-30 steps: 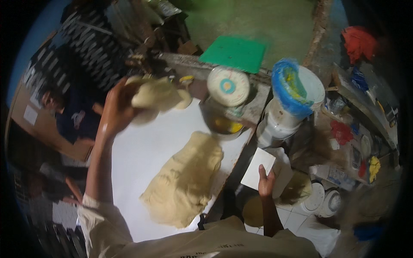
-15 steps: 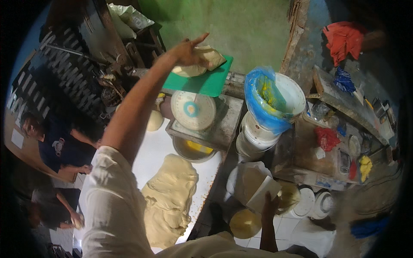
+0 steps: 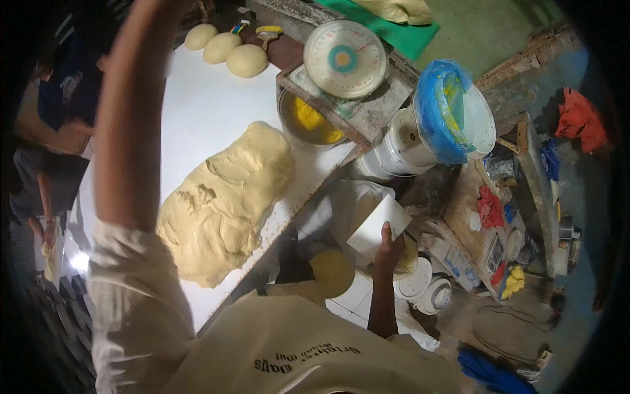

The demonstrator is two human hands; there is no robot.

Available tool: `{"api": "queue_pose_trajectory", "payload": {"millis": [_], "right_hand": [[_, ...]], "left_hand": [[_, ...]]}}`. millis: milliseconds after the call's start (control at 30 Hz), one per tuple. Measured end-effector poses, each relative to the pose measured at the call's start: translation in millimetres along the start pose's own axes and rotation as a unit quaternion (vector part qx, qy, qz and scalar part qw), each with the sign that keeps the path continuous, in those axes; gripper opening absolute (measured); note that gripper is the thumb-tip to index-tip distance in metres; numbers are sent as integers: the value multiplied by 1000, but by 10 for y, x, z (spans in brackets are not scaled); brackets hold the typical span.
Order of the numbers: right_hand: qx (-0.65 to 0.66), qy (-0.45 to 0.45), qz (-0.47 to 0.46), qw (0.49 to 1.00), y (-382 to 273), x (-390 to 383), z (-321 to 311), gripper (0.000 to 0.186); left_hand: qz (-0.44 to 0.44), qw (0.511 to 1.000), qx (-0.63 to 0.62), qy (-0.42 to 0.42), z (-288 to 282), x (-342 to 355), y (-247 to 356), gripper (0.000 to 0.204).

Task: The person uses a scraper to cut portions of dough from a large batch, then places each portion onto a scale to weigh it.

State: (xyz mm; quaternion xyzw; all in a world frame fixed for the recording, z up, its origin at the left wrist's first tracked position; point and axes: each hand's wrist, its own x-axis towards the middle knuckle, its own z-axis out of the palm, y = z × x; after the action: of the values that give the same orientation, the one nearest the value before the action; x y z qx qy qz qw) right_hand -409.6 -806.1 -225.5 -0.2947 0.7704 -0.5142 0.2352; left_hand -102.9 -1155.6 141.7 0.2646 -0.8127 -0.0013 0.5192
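My left forearm (image 3: 128,144) rises to the upper edge, its hand out of sight. My right hand (image 3: 387,246), low at right, grips a white rectangular scraper (image 3: 373,224) beside the table. A large, lumpy mass of pale dough (image 3: 223,197) lies on the white table (image 3: 210,98). Several smooth dough balls (image 3: 246,60) sit at its back edge near brushes (image 3: 268,36). Dough (image 3: 400,10) lies on the green pan (image 3: 420,43) of a dial scale (image 3: 344,59), with a metal bowl (image 3: 292,121) holding yellow stuff below it.
Stacked white buckets (image 3: 387,157), topped with a blue plastic bag (image 3: 433,111), stand right of the table. A cluttered wooden bench (image 3: 525,197) is farther right. Two other people work at the left, one in dark blue (image 3: 56,98), another lower down (image 3: 36,197). Round containers (image 3: 420,282) rest on the floor.
The dough piece held in my left hand moved from above the table onto the scale's green pan. That hand has since left it and gone out of view; the camera view has shifted.
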Motion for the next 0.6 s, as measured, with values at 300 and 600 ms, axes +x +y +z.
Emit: {"api": "queue_pose_trajectory", "payload": {"millis": [300,600], "right_hand": [[-27,-110,-52,992,-293,-573,304,49],[-79,-215,-50,972,-537,-1234,907,46]], "left_hand": [[-388,864,237,-215,155,-5321,383,74],[-346,882,269,-171,-69,-5376,283,33]]}}
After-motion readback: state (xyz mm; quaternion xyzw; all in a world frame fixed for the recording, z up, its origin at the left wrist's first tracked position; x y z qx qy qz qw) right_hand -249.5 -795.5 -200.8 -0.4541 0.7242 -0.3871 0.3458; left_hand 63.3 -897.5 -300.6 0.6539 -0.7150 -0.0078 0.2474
